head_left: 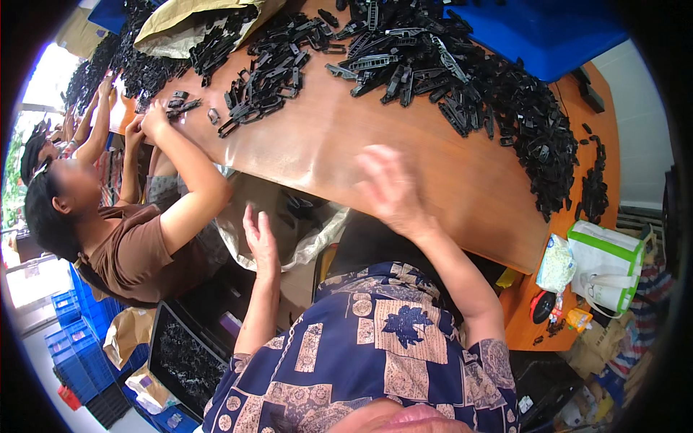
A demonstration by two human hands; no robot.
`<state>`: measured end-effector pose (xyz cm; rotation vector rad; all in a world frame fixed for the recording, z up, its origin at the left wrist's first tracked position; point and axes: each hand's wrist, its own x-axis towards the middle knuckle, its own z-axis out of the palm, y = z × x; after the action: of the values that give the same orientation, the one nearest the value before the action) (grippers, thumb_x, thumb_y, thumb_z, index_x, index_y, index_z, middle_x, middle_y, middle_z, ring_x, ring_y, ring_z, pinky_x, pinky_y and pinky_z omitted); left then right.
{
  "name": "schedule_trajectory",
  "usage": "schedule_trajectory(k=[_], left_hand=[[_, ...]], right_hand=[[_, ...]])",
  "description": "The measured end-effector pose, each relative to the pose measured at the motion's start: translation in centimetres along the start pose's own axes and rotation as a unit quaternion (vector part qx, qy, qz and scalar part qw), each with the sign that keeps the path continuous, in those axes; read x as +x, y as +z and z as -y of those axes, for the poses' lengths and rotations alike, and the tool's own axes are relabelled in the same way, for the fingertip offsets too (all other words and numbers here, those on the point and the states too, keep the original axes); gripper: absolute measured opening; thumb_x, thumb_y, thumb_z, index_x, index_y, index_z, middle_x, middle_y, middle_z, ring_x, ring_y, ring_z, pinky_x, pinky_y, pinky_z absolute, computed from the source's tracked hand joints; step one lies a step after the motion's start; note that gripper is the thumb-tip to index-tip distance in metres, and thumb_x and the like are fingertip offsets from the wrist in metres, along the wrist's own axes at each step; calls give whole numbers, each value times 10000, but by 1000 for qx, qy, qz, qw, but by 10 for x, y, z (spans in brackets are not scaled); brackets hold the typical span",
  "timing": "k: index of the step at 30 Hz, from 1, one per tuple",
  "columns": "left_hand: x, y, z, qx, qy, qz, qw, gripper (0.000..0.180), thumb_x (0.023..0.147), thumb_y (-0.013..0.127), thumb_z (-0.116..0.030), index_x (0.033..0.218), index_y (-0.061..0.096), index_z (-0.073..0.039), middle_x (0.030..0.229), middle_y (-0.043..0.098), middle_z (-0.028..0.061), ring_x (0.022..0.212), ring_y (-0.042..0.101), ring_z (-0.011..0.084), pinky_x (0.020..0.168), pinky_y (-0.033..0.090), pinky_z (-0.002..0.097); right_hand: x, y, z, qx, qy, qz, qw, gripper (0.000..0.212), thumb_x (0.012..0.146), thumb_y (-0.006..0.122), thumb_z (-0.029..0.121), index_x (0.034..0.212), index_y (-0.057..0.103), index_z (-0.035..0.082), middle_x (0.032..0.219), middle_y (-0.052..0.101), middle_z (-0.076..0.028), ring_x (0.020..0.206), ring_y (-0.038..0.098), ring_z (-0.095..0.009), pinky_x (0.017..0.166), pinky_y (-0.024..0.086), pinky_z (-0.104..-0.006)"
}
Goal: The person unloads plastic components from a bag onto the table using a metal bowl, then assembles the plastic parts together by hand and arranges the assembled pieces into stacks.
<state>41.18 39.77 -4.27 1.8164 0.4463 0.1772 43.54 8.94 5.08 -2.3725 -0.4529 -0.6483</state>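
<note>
My right hand (390,184): blurred, loosely spread, apparently empty, over the near tabletop (462,191). My left hand (263,242): open, empty, by the pale sack (315,249). Black plastic parts (516,119): heaped far and right; a careless sweep could scatter some floorward.

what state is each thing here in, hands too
person's left hand: raised, open, nothing visible in it
person's right hand: motion-blurred, looks open, above the brown wooden table
small black plastic parts: loose, heaped on the table
whitish woven sack: mouth open
tan paper sack: open, parts at its mouth
blue plastic crates: stacked
</note>
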Motion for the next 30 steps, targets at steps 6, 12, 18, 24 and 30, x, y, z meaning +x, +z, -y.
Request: schedule_trajectory(k=[6, 12, 18, 24, 30], left_hand=[[35, 137, -128, 43, 372, 167, 912, 467, 935, 639, -43, 1377, 491, -8, 1413, 489, 167, 1316, 489, 271, 1073, 410, 385], [158, 263, -137, 133, 431, 96, 887, 427, 1015, 550, -334, 1318, 588, -35, 1346, 569, 212, 1290, 506, 369, 1102, 380, 436], [125, 279, -140, 107, 449, 209, 862, 374, 1026, 497, -314, 1271, 640, -70, 1312, 615, 171, 1248, 550, 341, 1075, 393, 450], [100, 274, -136, 130, 451, 204, 859, 407, 983, 567, -299, 1327, 580, -81, 1314, 607, 145, 1265, 529, 327, 1096, 359, 458], [68, 256, -132, 100, 462, 179, 863, 385, 982, 578, -232, 1320, 561, -48, 1325, 569, 182, 1272, 497, 351, 1087, 372, 447]], right_hand=[[-65, -91, -105, -204, 181, -152, 950, 315, 907, 643, 43, 1214, 590, -1, 1235, 561, -174, 1152, 560, -343, 971, 449, -448], [-69, -133, -142, -182, 240, -158, 941, 319, 877, 611, -33, 1195, 584, -9, 1142, 611, -183, 1084, 592, -365, 932, 488, -425], [-51, -165, -161, -266, 167, 36, 949, 340, 881, 592, -43, 1215, 579, 13, 1138, 579, -163, 1081, 579, -344, 897, 517, -401], [-26, -167, -170, -349, 140, 208, 903, 285, 858, 539, -46, 1129, 552, 40, 1085, 519, -158, 1070, 586, -347, 868, 545, -437], [-38, -149, -157, -84, 228, 11, 970, 196, 883, 699, 56, 1058, 610, 42, 961, 616, -108, 849, 671, -283, 752, 544, -363]])
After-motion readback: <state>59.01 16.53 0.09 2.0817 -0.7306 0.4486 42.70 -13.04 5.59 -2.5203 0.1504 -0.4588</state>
